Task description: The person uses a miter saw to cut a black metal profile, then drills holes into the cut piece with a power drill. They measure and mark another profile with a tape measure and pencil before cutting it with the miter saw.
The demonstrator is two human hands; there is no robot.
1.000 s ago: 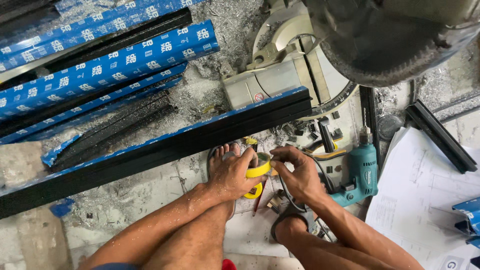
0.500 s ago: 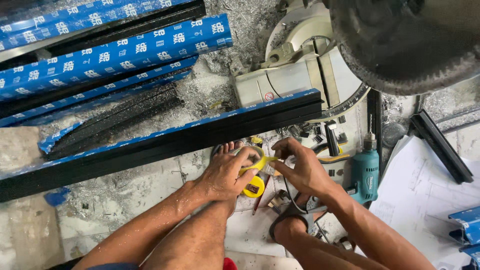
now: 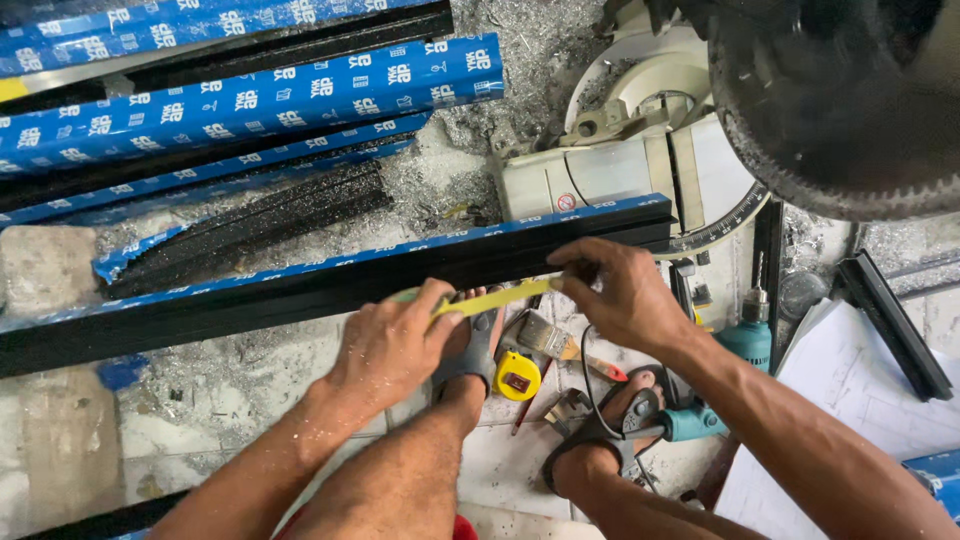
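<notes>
Tape blade (image 3: pixel 495 299), yellow, runs stretched between our two hands just in front of the long black profile (image 3: pixel 330 285) with blue film along its top edge. Our left hand (image 3: pixel 390 345) pinches the blade's near end against that profile, fingers clenched on it. Our right hand (image 3: pixel 615 295) grips the far end between thumb and fingers, close to the profile's cut end. The yellow tape case (image 3: pixel 517 377) lies on the floor between our feet, beside a paintbrush (image 3: pixel 555 342). A teal drill (image 3: pixel 745 345) rests to the right, below the saw blade (image 3: pixel 850 110).
</notes>
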